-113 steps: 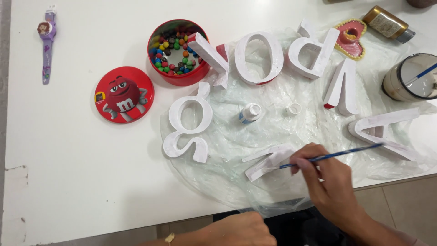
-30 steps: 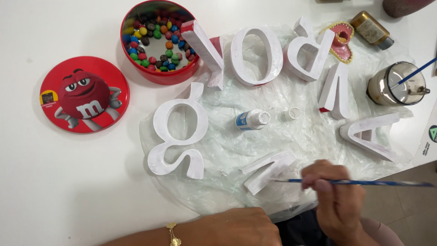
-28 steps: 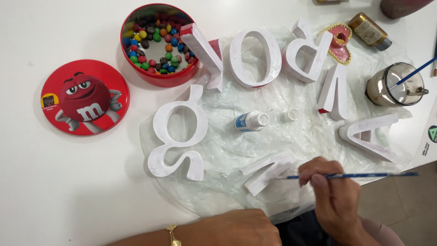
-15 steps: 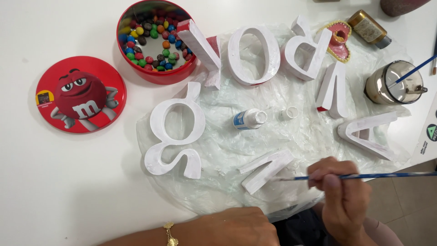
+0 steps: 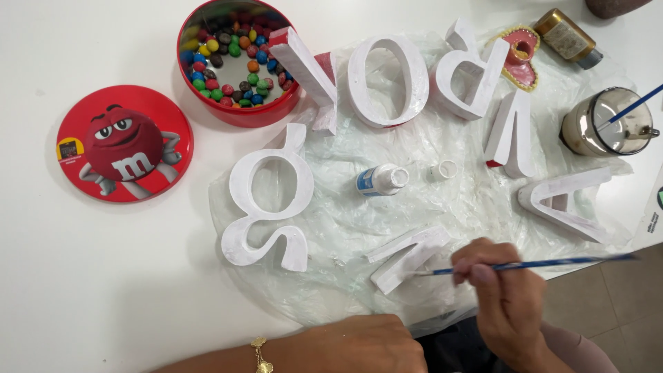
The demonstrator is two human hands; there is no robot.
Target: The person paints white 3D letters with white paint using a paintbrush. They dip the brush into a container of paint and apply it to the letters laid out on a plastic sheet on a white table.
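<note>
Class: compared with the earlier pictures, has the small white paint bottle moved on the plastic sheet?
No. The paint bottle lies as before, between the g-shaped letter and its loose cap; only the camera shifted.

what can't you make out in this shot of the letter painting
Head view only:
- Left hand: its fingers run off the bottom edge, so any grip is unseen.
- Brush: its far end is motion-blurred; its tip merges with the small letter.
- Right hand: hides the plastic sheet beneath it.
- Dark object: cut by the top edge.

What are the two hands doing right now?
Right hand: closed on a blue paintbrush, tip at a white letter.
Left hand: resting on the table edge, holding nothing visible.
</note>
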